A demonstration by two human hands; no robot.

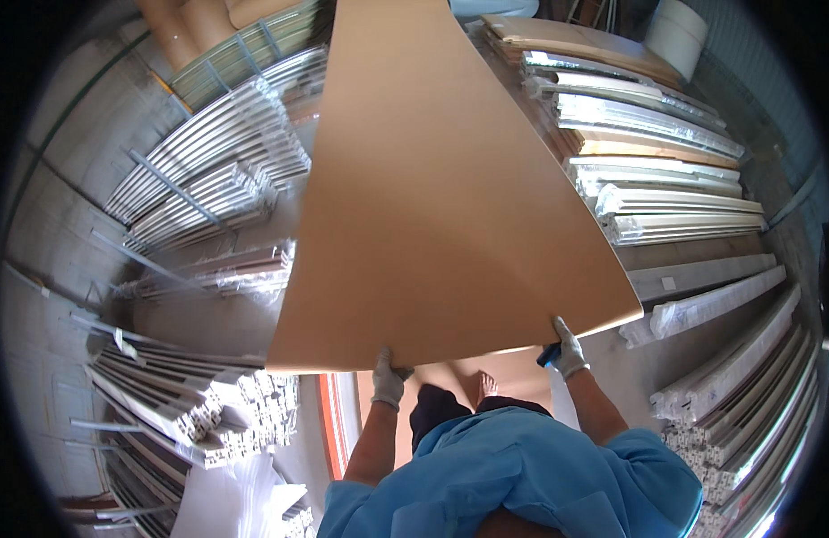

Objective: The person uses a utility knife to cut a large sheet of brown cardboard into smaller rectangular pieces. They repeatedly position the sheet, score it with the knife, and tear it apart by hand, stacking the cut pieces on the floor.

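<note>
At sheet (441,206) edge, hands (388,380) (570,351) (apparently gripping)

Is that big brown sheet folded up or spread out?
Spread out: the brown sheet runs in one broad, unfolded span from the left hand and right hand to the picture's top edge.

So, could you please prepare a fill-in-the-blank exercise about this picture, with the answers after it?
1. The left hand and the right hand hold the brown sheet by its ____ edge, not its far one.
2. The shirt is ____.
3. A small dark-blue thing shows at the ____ hand.
4. An orange strip shows nearer to the ____ hand.

Missing words: near; blue; right; left.
</note>
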